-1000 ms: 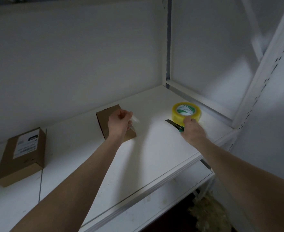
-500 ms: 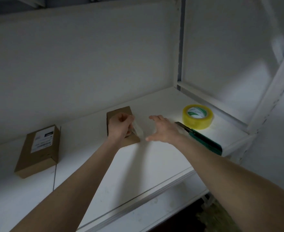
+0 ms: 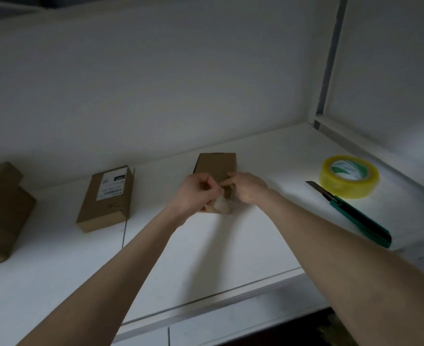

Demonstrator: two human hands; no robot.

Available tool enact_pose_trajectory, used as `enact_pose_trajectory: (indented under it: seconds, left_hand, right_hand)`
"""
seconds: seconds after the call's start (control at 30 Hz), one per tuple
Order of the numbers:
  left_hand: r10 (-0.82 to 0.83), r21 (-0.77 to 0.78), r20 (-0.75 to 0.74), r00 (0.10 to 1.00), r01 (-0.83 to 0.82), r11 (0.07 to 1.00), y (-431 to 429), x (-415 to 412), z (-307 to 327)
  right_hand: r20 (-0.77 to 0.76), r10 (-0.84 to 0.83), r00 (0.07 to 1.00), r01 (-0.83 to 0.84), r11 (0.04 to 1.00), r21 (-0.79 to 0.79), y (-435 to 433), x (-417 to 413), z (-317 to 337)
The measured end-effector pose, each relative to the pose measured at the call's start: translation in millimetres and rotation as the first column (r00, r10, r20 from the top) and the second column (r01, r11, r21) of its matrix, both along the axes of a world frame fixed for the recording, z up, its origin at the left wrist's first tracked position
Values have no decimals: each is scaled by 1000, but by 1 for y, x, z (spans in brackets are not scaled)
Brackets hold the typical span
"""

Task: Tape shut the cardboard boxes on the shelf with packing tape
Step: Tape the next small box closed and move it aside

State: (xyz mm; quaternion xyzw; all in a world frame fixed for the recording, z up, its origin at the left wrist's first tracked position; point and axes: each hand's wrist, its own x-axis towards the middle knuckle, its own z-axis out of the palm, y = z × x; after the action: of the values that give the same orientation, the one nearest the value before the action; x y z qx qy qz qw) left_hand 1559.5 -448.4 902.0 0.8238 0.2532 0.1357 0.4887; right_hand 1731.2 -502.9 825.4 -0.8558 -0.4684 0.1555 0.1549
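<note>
A small plain cardboard box (image 3: 217, 167) lies flat on the white shelf (image 3: 206, 245), in the middle. Both hands meet over its near end. My left hand (image 3: 197, 193) pinches a cut strip of clear tape (image 3: 221, 204) that hangs crumpled below the fingers. My right hand (image 3: 247, 187) pinches the same strip from the right, fingertips touching the box top. The yellow tape roll (image 3: 348, 176) lies on the shelf to the right. A green utility knife (image 3: 355, 216) lies just in front of the roll.
A labelled cardboard box (image 3: 107, 198) sits to the left, and more brown boxes (image 3: 1, 211) stand at the far left edge. The white back wall and a right side panel (image 3: 393, 83) enclose the shelf. A lower shelf edge (image 3: 206, 320) runs below.
My right hand left the knife by the tape roll and moved left to join the left hand at the tape strip on the box. The view shifted left.
</note>
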Motion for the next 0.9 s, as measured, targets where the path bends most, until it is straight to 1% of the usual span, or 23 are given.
enact_pose_trajectory:
  seconds: [0.07, 0.2, 0.3, 0.37, 0.4, 0.43, 0.47, 0.5, 0.53, 0.57, 0.6, 0.63, 0.67, 0.73, 0.9]
  left_hand:
    - [-14, 18, -19, 1000, 14, 1000, -1, -3, 2]
    - [-21, 11, 73, 997, 21, 1000, -1, -3, 21]
    - [-60, 56, 22, 998, 59, 997, 6, -7, 36]
    - [-43, 46, -1, 999, 43, 998, 11, -12, 39]
    - [-31, 24, 8, 999, 31, 999, 14, -14, 40]
    - [-27, -2, 21, 999, 27, 1000, 16, -15, 41]
    - [-29, -29, 33, 999, 30, 999, 18, -16, 42]
    - [-32, -54, 44, 999, 34, 998, 19, -16, 45]
    - [-32, -83, 57, 998, 37, 996, 20, -15, 47]
    - [-29, -117, 73, 997, 38, 992, 20, -13, 50]
    - [-23, -155, 93, 995, 37, 987, 20, -12, 53]
    - [-13, -194, 114, 993, 35, 980, 20, -10, 56]
    - [-3, -229, 132, 991, 33, 973, 20, -7, 58]
    - [8, -283, 157, 988, 37, 958, 19, -4, 62]
    - [2, -401, 208, 978, 83, 912, 18, 4, 69]
  right_hand:
    - [-10, -18, 1000, 18, 1000, -5, 0, -1, 2]
    - [-30, -10, 999, 11, 1000, 9, -3, -3, 7]
    - [-46, 16, 999, -17, 1000, -11, -3, -4, 12]
    - [-93, 32, 995, -31, 999, 10, -2, -3, 12]
    - [-125, 19, 992, -12, 999, 51, -1, -2, 11]
    - [-172, -28, 985, 49, 992, 120, -1, -3, 11]
    - [-231, -96, 968, 147, 966, 212, -1, -3, 13]
    - [-295, -159, 942, 249, 921, 300, -2, -5, 17]
    - [-388, -189, 902, 340, 864, 371, -4, -7, 22]
    - [-527, -177, 831, 426, 812, 399, -8, -10, 29]
    - [-687, -122, 717, 501, 775, 385, -12, -12, 34]
    - [-811, -53, 582, 546, 765, 342, -17, -16, 38]
    - [-879, -4, 477, 555, 777, 298, -21, -19, 40]
    - [-934, 54, 352, 522, 817, 244, -30, -24, 40]
    - [-983, 120, 139, 494, 852, 174, -41, -33, 32]
